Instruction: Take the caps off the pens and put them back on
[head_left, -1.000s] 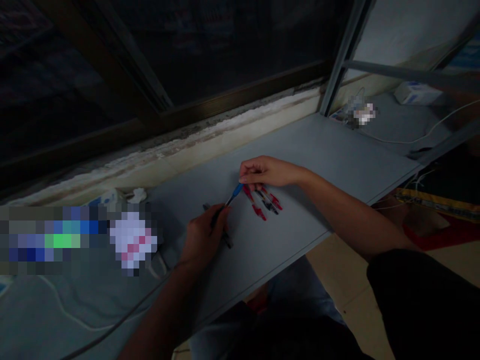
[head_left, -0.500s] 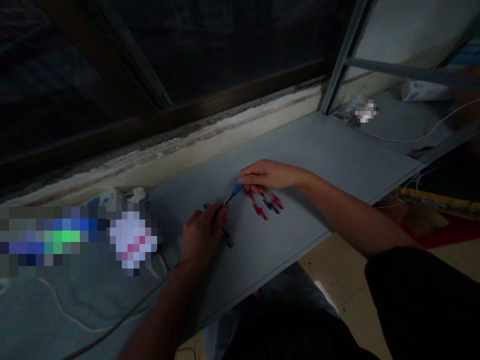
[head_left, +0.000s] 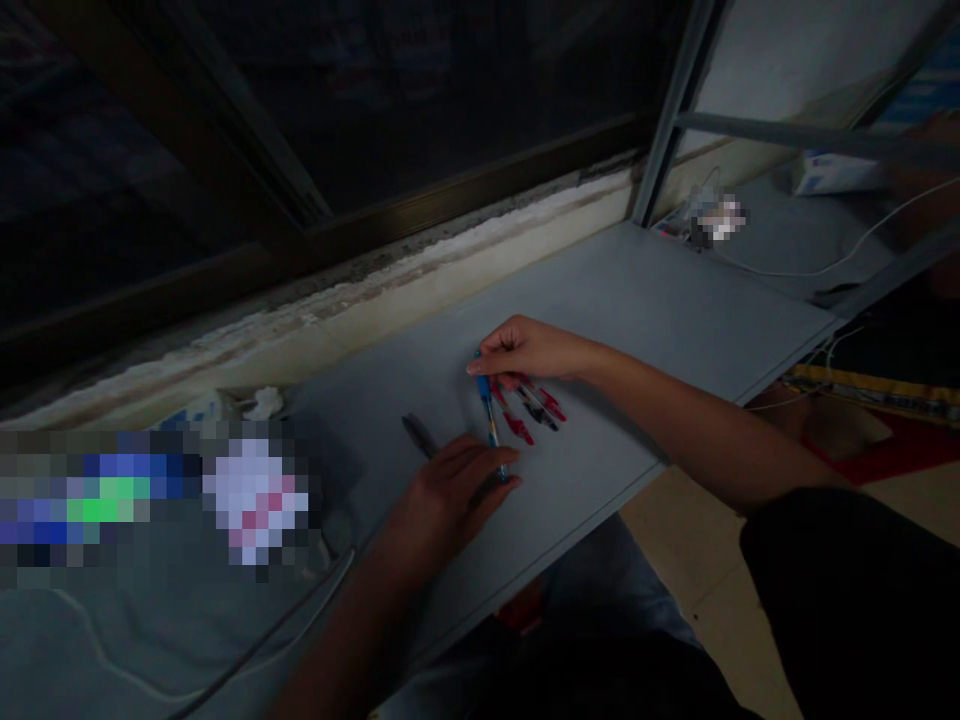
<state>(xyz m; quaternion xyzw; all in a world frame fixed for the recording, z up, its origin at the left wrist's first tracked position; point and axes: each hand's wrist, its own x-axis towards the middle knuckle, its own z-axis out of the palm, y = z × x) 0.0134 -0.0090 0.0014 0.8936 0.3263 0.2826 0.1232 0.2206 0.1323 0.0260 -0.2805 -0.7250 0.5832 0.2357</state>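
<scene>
The right hand (head_left: 529, 350) was closed in a pinch on the upper end of a blue pen (head_left: 486, 395). The pen's lower end was touched by the fingers (head_left: 480, 470) of the left hand (head_left: 446, 500), though a grip could not be told. A dark pen (head_left: 418, 435) was lying just beside the left hand on the grey worktop (head_left: 637, 290), and red-and-black pens (head_left: 536, 405) were gathered beneath the right hand.

Two bare hands show, one left hand (head_left: 450, 500) and one right hand (head_left: 525, 350), with one blue-barrelled pen (head_left: 487, 410), one dark pen (head_left: 418, 435), one white box (head_left: 832, 175), and several red-tipped pens (head_left: 534, 405) too tightly bunched to count exactly
</scene>
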